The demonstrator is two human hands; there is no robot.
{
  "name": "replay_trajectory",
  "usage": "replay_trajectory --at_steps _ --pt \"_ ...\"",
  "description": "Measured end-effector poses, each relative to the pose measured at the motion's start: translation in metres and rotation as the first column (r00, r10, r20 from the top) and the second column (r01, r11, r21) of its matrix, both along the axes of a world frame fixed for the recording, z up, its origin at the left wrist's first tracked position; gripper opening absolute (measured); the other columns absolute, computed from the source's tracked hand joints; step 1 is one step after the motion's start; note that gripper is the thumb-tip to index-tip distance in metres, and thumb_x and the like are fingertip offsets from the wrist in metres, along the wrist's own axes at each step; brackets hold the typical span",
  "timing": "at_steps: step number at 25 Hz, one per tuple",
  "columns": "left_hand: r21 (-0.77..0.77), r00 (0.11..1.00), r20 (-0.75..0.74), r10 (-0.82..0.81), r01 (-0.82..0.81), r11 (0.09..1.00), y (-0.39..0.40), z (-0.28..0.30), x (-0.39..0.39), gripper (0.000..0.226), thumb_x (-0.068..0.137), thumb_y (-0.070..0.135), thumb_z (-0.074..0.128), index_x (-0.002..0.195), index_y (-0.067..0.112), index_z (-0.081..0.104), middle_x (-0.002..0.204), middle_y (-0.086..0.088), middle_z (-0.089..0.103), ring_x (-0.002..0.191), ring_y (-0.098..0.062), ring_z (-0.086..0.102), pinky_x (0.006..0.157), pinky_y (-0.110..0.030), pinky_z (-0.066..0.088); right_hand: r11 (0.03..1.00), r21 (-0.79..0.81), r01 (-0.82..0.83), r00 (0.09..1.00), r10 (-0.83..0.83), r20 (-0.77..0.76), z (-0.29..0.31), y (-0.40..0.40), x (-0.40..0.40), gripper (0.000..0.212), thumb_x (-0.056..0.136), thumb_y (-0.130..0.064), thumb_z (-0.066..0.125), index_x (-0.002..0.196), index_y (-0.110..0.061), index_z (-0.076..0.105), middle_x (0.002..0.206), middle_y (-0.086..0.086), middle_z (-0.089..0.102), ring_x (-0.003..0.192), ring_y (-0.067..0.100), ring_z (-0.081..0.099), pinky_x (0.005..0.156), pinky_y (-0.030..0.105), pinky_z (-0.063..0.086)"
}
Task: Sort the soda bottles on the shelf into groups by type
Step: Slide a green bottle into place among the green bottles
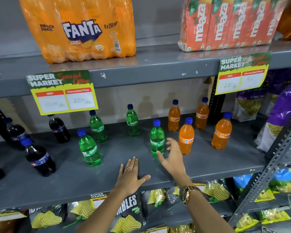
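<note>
Reaching right hand (172, 157), Sprite bottle (157, 140) partly hidden

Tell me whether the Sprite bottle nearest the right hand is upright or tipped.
Upright. The Sprite bottle stands on its base on the shelf, blue cap on top; the right hand is open beside it.

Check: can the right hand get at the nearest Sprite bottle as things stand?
Probably yes. The right hand is open, its fingers spread just right of the nearest Sprite bottle, the thumb near its base. Nothing stands between them. The orange Fanta bottle close on the other side leaves little room for the fingers.
</note>
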State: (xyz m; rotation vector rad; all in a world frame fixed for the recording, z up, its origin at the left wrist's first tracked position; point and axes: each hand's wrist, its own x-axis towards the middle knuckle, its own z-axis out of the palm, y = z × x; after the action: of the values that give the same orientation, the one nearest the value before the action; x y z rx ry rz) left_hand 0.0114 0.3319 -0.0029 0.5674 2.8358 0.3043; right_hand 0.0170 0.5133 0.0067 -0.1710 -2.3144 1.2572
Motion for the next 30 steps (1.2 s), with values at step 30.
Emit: replay_trajectory --at_steps 30 --pt "-0.040 0.998 0.001 0.065 -0.065 0.997 -0.099 -0.006 -0.003 0.084 0.091 0.061 0.029 0.148 0.011 -0.007 0.159 -0.004 -0.012 0.145 -0.019 -0.012 0.118 -0.041 -0.007 0.995 -0.077 -0.070 0.973 0.085 0.215 -0.016 -0.098 -0.031 0.050 0.077 -0.013 0.069 0.119 -0.009 0.044 0.111 0.017 0.063 0.103 0.035 0.057 0.084 0.035 0.043"
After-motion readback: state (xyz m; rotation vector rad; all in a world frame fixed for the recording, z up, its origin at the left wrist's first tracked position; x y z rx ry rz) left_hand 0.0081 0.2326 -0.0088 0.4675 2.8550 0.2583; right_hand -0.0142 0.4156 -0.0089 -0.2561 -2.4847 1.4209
